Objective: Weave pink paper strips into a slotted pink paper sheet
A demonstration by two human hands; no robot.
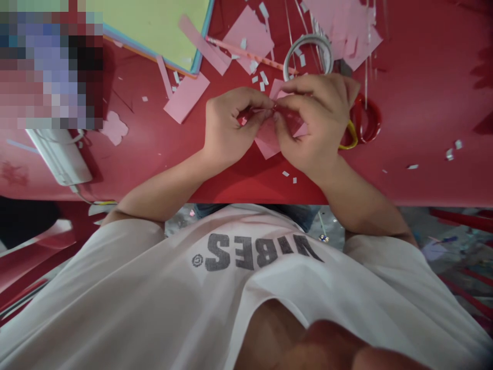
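Note:
Over the red table [246,187], my left hand [229,126] and my right hand [318,123] meet fingertip to fingertip. Both are closed in a pinch on something tiny, mostly covered by the fingers; its kind I cannot make out. Beneath them lies a piece of pink paper [267,148], partly hidden by the hands. Just beyond my right hand is a roll of tape [308,39]. Scissors with red and yellow handles [376,128] lie to its right, partly covered by the hand.
A stack of coloured paper [154,31] lies at the back left. Around it are pink paper strips [187,97], a pink pencil [250,55] and small white scraps [263,78]. A flower-shaped pink cutout [115,127] and a white box-like device with a cable [63,162] are at left.

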